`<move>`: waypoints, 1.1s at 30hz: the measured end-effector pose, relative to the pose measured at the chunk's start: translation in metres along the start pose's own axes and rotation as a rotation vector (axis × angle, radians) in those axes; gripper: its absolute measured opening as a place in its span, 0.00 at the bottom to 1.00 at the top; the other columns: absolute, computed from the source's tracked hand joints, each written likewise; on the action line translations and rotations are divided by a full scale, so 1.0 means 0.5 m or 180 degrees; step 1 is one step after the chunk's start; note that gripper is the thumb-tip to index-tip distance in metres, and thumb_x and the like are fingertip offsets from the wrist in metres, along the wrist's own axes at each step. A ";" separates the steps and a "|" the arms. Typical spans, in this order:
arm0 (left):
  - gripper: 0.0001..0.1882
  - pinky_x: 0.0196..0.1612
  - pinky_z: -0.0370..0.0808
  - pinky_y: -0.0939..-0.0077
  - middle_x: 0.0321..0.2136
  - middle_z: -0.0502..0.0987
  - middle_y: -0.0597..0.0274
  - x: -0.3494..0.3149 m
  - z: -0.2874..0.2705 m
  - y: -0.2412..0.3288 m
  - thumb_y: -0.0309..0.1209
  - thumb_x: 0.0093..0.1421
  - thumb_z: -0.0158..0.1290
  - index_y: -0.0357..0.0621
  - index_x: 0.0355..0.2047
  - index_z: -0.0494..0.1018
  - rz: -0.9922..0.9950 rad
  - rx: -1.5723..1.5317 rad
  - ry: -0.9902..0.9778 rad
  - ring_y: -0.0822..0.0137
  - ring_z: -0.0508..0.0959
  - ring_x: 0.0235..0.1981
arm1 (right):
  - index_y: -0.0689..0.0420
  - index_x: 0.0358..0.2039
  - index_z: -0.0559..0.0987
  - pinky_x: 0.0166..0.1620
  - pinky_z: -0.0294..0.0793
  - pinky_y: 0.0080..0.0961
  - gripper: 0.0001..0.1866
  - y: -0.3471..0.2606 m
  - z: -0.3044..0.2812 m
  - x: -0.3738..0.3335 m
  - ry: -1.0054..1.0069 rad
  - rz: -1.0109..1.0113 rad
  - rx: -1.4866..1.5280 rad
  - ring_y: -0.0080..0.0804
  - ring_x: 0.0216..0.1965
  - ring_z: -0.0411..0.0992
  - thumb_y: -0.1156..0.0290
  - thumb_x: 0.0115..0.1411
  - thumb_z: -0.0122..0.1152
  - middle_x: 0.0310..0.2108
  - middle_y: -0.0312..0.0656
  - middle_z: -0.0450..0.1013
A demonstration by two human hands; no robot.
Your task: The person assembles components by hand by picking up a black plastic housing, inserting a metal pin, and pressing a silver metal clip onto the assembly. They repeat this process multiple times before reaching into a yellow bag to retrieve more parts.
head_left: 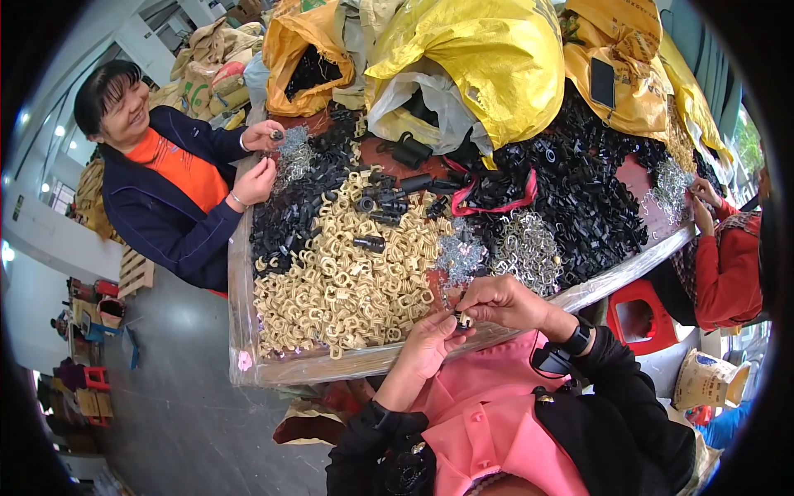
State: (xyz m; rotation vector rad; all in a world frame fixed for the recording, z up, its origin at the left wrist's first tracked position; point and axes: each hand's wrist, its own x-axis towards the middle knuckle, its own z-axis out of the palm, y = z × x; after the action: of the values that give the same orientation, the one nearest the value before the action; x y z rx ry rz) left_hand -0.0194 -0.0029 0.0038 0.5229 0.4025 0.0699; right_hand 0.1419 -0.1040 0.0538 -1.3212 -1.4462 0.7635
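Note:
Just over the near edge of the table (364,361), my left hand (430,343) pinches a small black part with a beige piece (463,321) on it. The fingers of my right hand (506,303) close on the same part from the right; its exact kind is too small to tell. Beyond my hands lies a wide heap of beige plastic rings (347,289). Small silver metal pieces (460,255) form a pile next to it, and bent wire hooks (528,252) lie right of that. A black cylindrical part (370,243) rests on the beige heap.
Black plastic parts (579,207) cover much of the table. A yellow sack (488,74) and an orange sack (302,66) stand at the back. A phone (603,83) lies on another sack. Co-workers work at left (165,182) and right (732,256). A red stool (641,318) stands nearby.

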 end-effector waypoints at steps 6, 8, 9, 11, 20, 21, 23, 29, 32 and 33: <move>0.14 0.33 0.74 0.81 0.33 0.73 0.54 0.005 -0.010 -0.007 0.30 0.54 0.49 0.35 0.39 0.66 -0.0052 -0.0050 0.0004 0.60 0.75 0.34 | 0.60 0.28 0.74 0.31 0.69 0.26 0.07 -0.012 0.012 0.004 0.0276 0.0311 -0.0307 0.35 0.28 0.69 0.74 0.47 0.58 0.24 0.42 0.69; 0.13 0.33 0.75 0.81 0.32 0.73 0.54 0.005 -0.014 -0.005 0.29 0.54 0.49 0.34 0.38 0.67 -0.0086 -0.0031 0.0077 0.61 0.75 0.33 | 0.60 0.26 0.74 0.29 0.69 0.27 0.06 -0.027 0.021 0.008 0.0562 0.0692 -0.0549 0.35 0.26 0.69 0.73 0.47 0.58 0.21 0.41 0.68; 0.13 0.33 0.75 0.81 0.32 0.73 0.54 0.005 -0.015 -0.002 0.29 0.54 0.49 0.34 0.38 0.67 -0.0083 -0.0031 0.0074 0.61 0.75 0.33 | 0.60 0.26 0.74 0.29 0.69 0.27 0.06 -0.022 0.018 0.009 0.0562 0.0691 -0.0552 0.35 0.26 0.69 0.73 0.47 0.58 0.21 0.41 0.68; 0.12 0.32 0.75 0.81 0.31 0.73 0.53 0.006 -0.019 0.005 0.28 0.54 0.47 0.34 0.37 0.67 -0.0023 -0.0039 0.0193 0.61 0.75 0.32 | 0.59 0.27 0.74 0.27 0.67 0.26 0.07 0.010 0.001 0.011 0.0579 0.0373 -0.0970 0.34 0.25 0.68 0.73 0.45 0.59 0.22 0.40 0.67; 0.09 0.32 0.74 0.82 0.30 0.74 0.54 -0.002 -0.021 0.027 0.26 0.54 0.46 0.35 0.35 0.68 0.0306 -0.0097 0.0375 0.66 0.76 0.31 | 0.58 0.28 0.71 0.28 0.67 0.33 0.09 0.171 -0.056 0.099 0.0753 0.0824 -0.3230 0.43 0.27 0.68 0.72 0.44 0.55 0.26 0.42 0.65; 0.09 0.32 0.74 0.82 0.30 0.74 0.54 -0.003 -0.023 0.027 0.26 0.54 0.46 0.35 0.35 0.68 0.0320 -0.0097 0.0384 0.66 0.76 0.31 | 0.58 0.27 0.71 0.29 0.67 0.34 0.08 0.175 -0.053 0.101 0.0847 0.0708 -0.3321 0.42 0.27 0.68 0.71 0.44 0.56 0.26 0.42 0.65; 0.09 0.32 0.74 0.82 0.30 0.74 0.54 0.000 -0.024 0.024 0.26 0.54 0.46 0.35 0.35 0.68 0.0311 -0.0168 0.0427 0.66 0.76 0.31 | 0.57 0.24 0.70 0.30 0.68 0.34 0.08 0.179 -0.050 0.100 0.1045 0.0483 -0.3504 0.40 0.26 0.69 0.70 0.43 0.57 0.25 0.42 0.66; 0.11 0.33 0.75 0.81 0.31 0.73 0.53 -0.001 -0.032 0.017 0.26 0.54 0.45 0.33 0.37 0.67 0.0334 -0.0215 0.0440 0.64 0.75 0.32 | 0.57 0.28 0.70 0.29 0.68 0.27 0.11 0.157 -0.057 0.076 0.1015 0.0143 -0.2477 0.34 0.24 0.68 0.72 0.43 0.59 0.23 0.41 0.66; 0.10 0.32 0.75 0.81 0.31 0.73 0.53 0.002 -0.029 0.017 0.26 0.55 0.45 0.34 0.36 0.67 0.0319 -0.0266 0.0403 0.65 0.75 0.32 | 0.57 0.29 0.70 0.29 0.67 0.21 0.10 0.127 -0.051 0.060 0.0905 0.0488 -0.1288 0.28 0.24 0.67 0.74 0.45 0.59 0.22 0.38 0.67; 0.10 0.32 0.75 0.81 0.31 0.73 0.53 0.002 -0.027 0.017 0.26 0.55 0.45 0.34 0.36 0.67 0.0321 -0.0260 0.0401 0.65 0.75 0.32 | 0.58 0.29 0.70 0.29 0.67 0.19 0.09 0.123 -0.047 0.056 0.0862 0.0613 -0.0511 0.24 0.25 0.67 0.75 0.47 0.58 0.23 0.36 0.67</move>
State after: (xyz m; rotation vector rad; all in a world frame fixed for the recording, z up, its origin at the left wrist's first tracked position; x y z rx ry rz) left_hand -0.0233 0.0111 -0.0028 0.4591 0.4941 0.2165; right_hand 0.1871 -0.0682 0.0116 -1.6372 -1.1950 0.5727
